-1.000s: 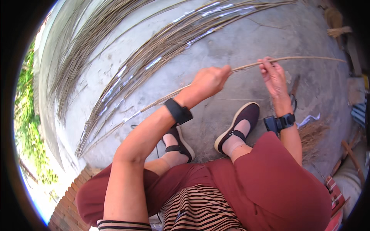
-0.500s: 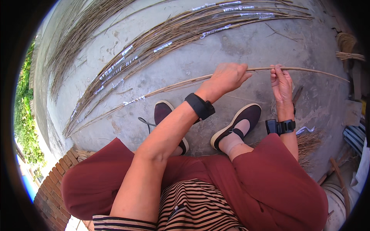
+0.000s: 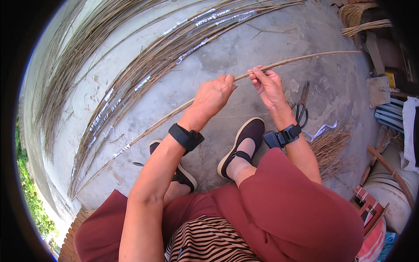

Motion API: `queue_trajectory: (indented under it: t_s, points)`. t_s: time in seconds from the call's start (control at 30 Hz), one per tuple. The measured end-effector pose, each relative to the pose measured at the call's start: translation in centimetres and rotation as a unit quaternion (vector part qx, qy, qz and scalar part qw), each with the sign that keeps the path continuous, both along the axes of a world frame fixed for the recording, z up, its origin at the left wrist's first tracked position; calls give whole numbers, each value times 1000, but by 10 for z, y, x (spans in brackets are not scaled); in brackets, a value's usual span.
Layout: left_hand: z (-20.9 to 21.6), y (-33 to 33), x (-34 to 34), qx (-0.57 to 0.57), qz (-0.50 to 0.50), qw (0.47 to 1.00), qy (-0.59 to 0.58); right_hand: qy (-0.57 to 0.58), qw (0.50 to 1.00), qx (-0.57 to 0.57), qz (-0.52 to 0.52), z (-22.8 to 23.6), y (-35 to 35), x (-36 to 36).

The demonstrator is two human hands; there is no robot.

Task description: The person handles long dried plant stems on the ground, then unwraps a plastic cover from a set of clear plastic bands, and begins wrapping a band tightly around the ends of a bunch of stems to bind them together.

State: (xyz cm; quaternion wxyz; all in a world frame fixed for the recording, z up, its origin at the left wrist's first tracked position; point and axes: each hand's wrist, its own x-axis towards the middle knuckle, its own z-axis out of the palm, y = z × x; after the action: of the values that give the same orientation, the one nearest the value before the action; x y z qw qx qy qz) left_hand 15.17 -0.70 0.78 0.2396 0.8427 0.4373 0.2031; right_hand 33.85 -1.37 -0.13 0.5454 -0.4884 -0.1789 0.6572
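A long, thin bundle of brown twigs (image 3: pixel 176 110) runs slantwise in front of me, bound near its lower left end with a white tie (image 3: pixel 122 151). My left hand (image 3: pixel 213 97) is closed round the bundle near its middle, back of the hand upward, fingers mostly hidden. Just to the right, my right hand (image 3: pixel 269 87) pinches the same bundle between thumb and fingers. A short gap separates the two hands. Beyond my right hand the bundle tapers to a bare tip at the far right.
Beyond lie several long twig bundles (image 3: pixel 144 61) with white ties, and loose twigs (image 3: pixel 74 65) at far left. Scissors (image 3: pixel 301 105), a white strip (image 3: pixel 322 130) and short brush twigs (image 3: pixel 331 150) lie right of my foot. Blue slats (image 3: pixel 389 115) and a pale bucket (image 3: pixel 393 174) stand at right.
The view has shifted, so the floor things appear turned and the scissors show more fully. My hands have come slightly closer together along the twig bundle, both keeping hold.
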Motion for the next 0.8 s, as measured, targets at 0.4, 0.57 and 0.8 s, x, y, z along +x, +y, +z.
queue_trajectory:
  t_s: [0.4, 0.57, 0.8]
  points:
    - [16, 11, -17, -59, -112, 983, 133, 46, 996, -63, 33, -13, -10, -2]
    - [12, 23, -46, -96, -132, 981, 103, 15, 997, -69, 18, -5, -3, -28]
    - [34, 86, -88, -241, -11, 962, -126, -39, 997, -58, 8, -8, 7, -19]
